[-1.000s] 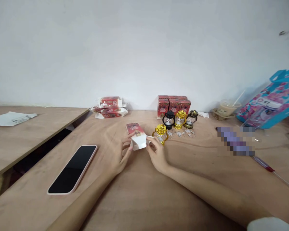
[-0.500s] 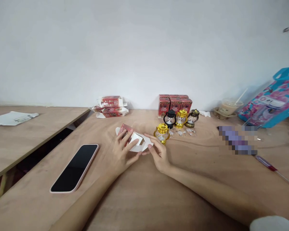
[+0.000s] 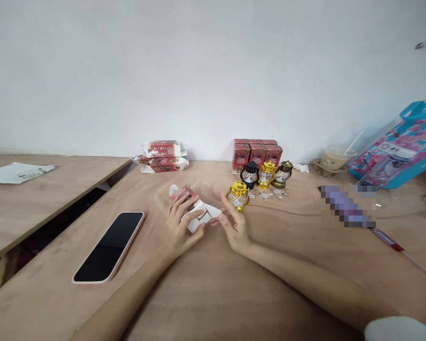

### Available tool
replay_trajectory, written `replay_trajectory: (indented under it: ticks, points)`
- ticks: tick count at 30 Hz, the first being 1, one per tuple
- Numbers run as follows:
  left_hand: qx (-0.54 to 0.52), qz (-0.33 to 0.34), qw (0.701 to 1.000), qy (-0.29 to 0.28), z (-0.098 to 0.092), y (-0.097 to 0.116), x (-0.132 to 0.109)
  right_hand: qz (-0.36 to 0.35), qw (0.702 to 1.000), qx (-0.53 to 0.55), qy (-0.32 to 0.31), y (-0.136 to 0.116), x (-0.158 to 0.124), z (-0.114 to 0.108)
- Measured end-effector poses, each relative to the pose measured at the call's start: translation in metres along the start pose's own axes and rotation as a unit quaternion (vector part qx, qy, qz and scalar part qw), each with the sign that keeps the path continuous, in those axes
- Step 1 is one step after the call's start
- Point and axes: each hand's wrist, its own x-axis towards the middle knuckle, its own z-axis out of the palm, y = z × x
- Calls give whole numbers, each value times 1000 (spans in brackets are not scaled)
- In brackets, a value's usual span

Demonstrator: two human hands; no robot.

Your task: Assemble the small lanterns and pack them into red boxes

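My left hand (image 3: 179, 227) grips a small red and white carton (image 3: 190, 208) lying on its side on the wooden table (image 3: 213, 284), its white end flaps open toward the right. My right hand (image 3: 232, 225) hovers just right of the carton with its fingers spread and nothing in them. A small gold lantern (image 3: 237, 195) stands just beyond my right hand's fingertips.
Three more small lanterns (image 3: 266, 174) stand before a row of red boxes (image 3: 257, 154) at the wall. Flattened red cartons (image 3: 161, 158) lie at the back left. A dark phone (image 3: 110, 246) lies at my left. A drink cup (image 3: 337, 158), a blue bag (image 3: 401, 147) and a pen (image 3: 394, 244) are at the right.
The carton went from upright between both hands to lying tipped to the left under my left hand. My right hand let go of the flaps and opened.
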Motion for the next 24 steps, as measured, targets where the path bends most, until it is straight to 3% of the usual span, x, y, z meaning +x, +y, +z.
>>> replay_trajectory:
  ticks: [5, 9, 14, 24]
  points:
    - [21, -11, 1000, -10, -2, -2, -1, -62, 994, -75, -40, -5, 4, -3]
    - [36, -7, 999, -39, 0, -5, -3, -100, 983, -150, -34, -7, 8, -1]
    - [47, 8, 996, -81, 7, -6, -7, -92, 986, -138, -29, -4, 9, 3]
    - [55, 9, 994, -92, 9, -5, -7, -56, 988, -144, -3, -4, 8, 3]
